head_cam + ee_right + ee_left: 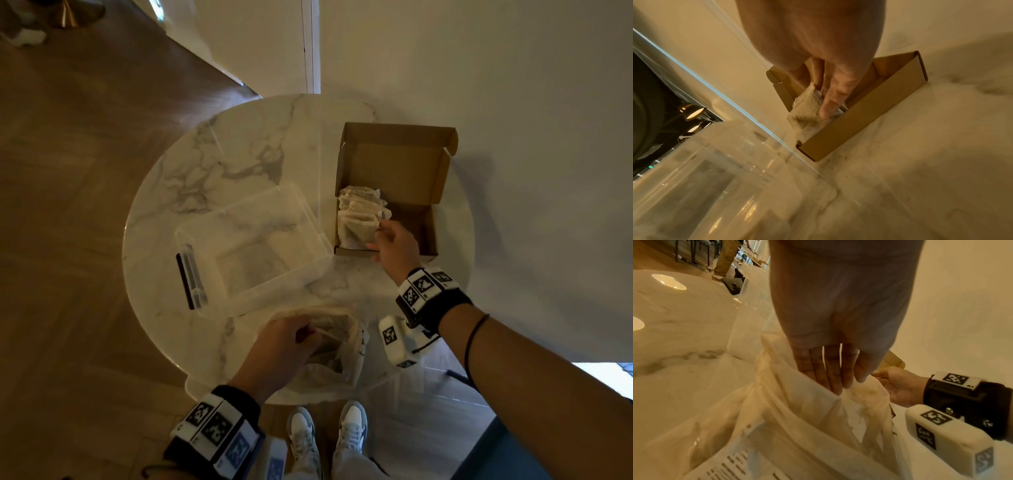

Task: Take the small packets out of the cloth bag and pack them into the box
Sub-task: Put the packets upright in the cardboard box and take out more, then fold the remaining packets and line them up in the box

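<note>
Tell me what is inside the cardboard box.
Small packets fill the left side of the box, the right hand pinching one; its right side is bare. Anything beneath them is hidden.

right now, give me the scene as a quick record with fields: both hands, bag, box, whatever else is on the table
left hand: straight fingers reaching into the mouth of the cloth bag
right hand: pinching the front packet inside the cardboard box
cardboard box: open, lid flap raised; row of packets fills its left part only
cloth bag: at the table's near edge, mouth open
clear plastic tub: stands left of the box
surface: round marble table
</note>
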